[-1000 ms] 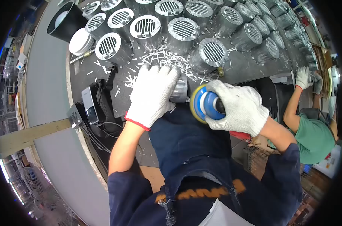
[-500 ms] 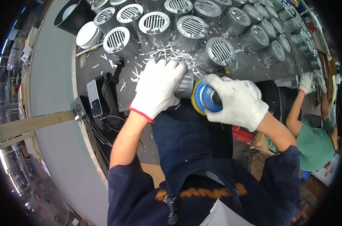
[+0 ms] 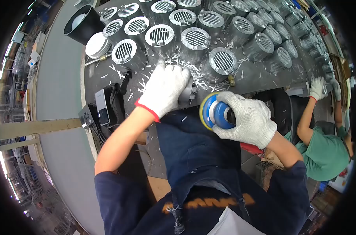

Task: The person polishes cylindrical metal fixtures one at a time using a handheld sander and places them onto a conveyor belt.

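My left hand (image 3: 165,88), in a white knit glove with a red cuff, is closed over a grey metal cylinder (image 3: 187,94) at the near edge of the bench. Most of that piece is hidden under the glove; its right end shows. A blue round sander (image 3: 221,114) with a yellow-edged pad is gripped in my right hand (image 3: 250,119), also gloved. The pad faces left, apart from the cylinder by a small gap. Just beyond my hands stand metal cylinders with slotted round lids, one of them a slotted cylinder (image 3: 221,62) close by. White strips (image 3: 201,81) lie scattered around them.
Many more slotted cylinders fill the bench (image 3: 260,74) toward the back right. At the left are a black bucket (image 3: 84,29), a stack of white discs (image 3: 96,46) and a boxy device (image 3: 102,106). A person in green (image 3: 327,150) with gloved hands works at the right.
The sander has come away from the metal cylinder, shifting slightly down. My left hand still holds the cylinder, which now shows a different end. The camera view has shifted a little.
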Demonstrator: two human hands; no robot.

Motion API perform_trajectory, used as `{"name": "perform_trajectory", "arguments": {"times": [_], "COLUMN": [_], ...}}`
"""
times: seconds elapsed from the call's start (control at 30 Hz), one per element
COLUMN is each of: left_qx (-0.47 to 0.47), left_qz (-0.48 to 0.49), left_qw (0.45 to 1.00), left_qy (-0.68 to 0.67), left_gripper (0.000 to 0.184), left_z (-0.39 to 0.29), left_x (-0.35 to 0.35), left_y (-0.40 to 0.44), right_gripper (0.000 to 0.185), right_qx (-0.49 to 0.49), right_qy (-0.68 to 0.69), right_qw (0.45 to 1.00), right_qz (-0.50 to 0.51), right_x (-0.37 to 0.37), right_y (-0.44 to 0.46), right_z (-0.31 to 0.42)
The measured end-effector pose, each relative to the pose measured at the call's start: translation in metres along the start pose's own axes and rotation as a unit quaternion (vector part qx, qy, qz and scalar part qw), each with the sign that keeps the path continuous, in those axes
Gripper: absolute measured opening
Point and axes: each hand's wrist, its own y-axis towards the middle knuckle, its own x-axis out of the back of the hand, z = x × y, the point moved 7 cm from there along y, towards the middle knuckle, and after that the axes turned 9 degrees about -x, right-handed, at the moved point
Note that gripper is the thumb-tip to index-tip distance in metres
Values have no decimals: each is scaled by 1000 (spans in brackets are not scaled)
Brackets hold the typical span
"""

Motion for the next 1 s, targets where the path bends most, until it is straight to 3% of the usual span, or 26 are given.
{"name": "perform_trajectory", "arguments": {"times": [0.03,0.1,0.13,0.5,0.6,0.77,1.0], "left_qx": [3,-30,-40,-33,-39,-39,-70], "left_qz": [-1,123,70,80,60,82,119], "left_qw": [1000,986,991,987,989,985,974], "left_qy": [0,-109,-111,-136,-131,-149,-178], "left_gripper": [61,59,62,73,73,71,72], "left_z": [8,16,15,17,18,19,24], "left_x": [2,-9,-9,-10,-11,-13,-6], "left_y": [0,-3,-5,-8,-9,-7,2], "right_gripper": [76,76,76,74,69,67,70], "right_qx": [-8,-17,-2,1,8,6,88], "right_qy": [3,4,-7,-75,-72,-64,-81], "right_qw": [1000,1000,1000,997,996,997,992], "right_qz": [-9,-15,-13,29,-43,-46,40], "right_x": [2,6,9,9,20,16,-27], "right_y": [2,7,10,44,50,47,2], "right_z": [0,3,9,45,44,44,56]}}
